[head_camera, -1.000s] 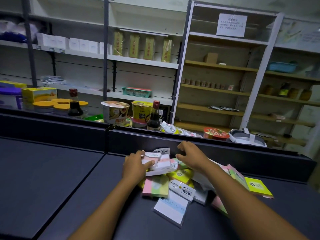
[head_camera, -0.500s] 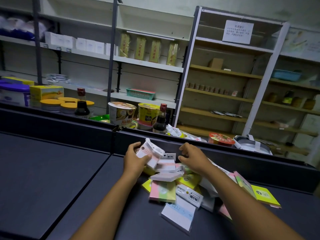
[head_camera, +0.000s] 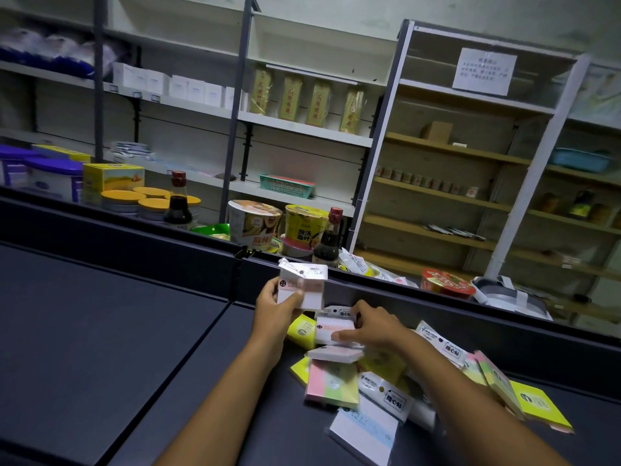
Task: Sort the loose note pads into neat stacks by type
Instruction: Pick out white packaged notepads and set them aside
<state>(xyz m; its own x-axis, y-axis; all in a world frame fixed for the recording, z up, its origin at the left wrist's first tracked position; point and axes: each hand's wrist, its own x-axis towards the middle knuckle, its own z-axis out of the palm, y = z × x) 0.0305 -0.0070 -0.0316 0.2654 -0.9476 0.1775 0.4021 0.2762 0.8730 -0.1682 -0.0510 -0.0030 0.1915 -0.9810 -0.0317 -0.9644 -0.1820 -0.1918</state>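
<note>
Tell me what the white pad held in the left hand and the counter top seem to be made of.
White note pad: paper block, apparently in clear glossy film, judging by crinkled shiny top edge. Counter top: dark matte sheet with seam lines, likely painted metal or laminate; unclear which.

Dark counter (head_camera: 100, 331) under note pads (head_camera: 339, 381)

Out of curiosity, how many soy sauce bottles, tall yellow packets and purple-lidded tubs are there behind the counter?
Soy sauce bottles: 2
Tall yellow packets: 4
Purple-lidded tubs: 2
Total: 8
</note>
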